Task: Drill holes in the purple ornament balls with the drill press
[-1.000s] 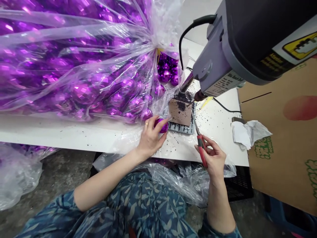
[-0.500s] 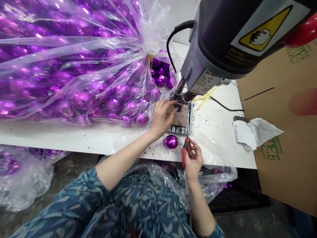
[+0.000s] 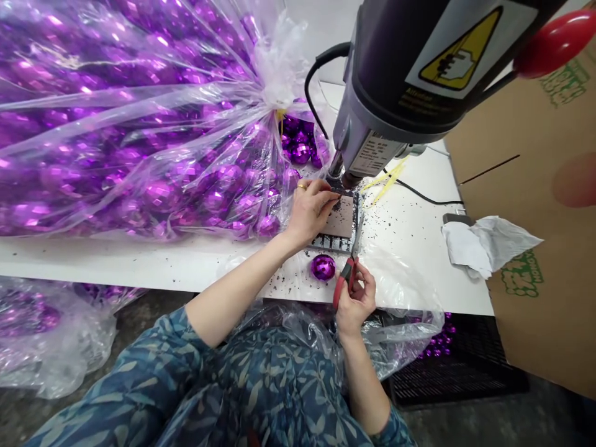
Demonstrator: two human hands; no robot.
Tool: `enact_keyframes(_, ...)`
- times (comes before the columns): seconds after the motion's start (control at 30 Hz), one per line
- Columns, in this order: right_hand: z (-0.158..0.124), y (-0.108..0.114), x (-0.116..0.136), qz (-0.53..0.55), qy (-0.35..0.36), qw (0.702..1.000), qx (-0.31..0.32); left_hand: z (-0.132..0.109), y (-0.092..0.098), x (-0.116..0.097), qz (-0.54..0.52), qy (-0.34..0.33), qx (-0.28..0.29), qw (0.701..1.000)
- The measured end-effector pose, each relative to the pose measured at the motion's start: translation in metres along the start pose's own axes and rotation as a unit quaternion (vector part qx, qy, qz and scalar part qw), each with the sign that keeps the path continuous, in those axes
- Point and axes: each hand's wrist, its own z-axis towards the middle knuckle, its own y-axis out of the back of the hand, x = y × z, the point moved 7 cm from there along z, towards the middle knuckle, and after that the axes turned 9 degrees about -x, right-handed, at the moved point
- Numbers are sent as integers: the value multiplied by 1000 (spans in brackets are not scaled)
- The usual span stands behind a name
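My left hand point(image 3: 310, 211) is over the small base plate point(image 3: 328, 243) under the drill press point(image 3: 386, 93), thumb and fingers pinched together beside the chuck. What they hold, if anything, is too small to make out. A brown board point(image 3: 342, 220) lies on that plate, strewn with dark shavings. In my right hand point(image 3: 356, 304) is a pair of red-handled long-nose pliers point(image 3: 345, 280), its slim metal jaws pointing at the plate's right edge. A shiny purple faceted ball point(image 3: 323, 267) rests on the white table between my hands, touched by neither.
A big clear bag of purple balls point(image 3: 153, 155) fills the table's left side. Yellow strips point(image 3: 388, 180) and a black cable lie right of the drill press. White paper point(image 3: 484, 245) sits by a cardboard box point(image 3: 535, 248). Below the table edge is a black crate point(image 3: 460, 366).
My left thumb and fingers, apart before, have come together in a pinch near the chuck. My right hand has shifted slightly left with the pliers, which tilt more. The view has moved a little.
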Motion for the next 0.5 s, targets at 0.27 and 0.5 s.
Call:
enact_keyframes(0.27,-2,-3,5,6,41,999,6,1,-2,-3,50,-28,5,998)
enact_keyframes(0.5,-3,-3,3,14,52,998,14,2,5,-3,92,7,45,995)
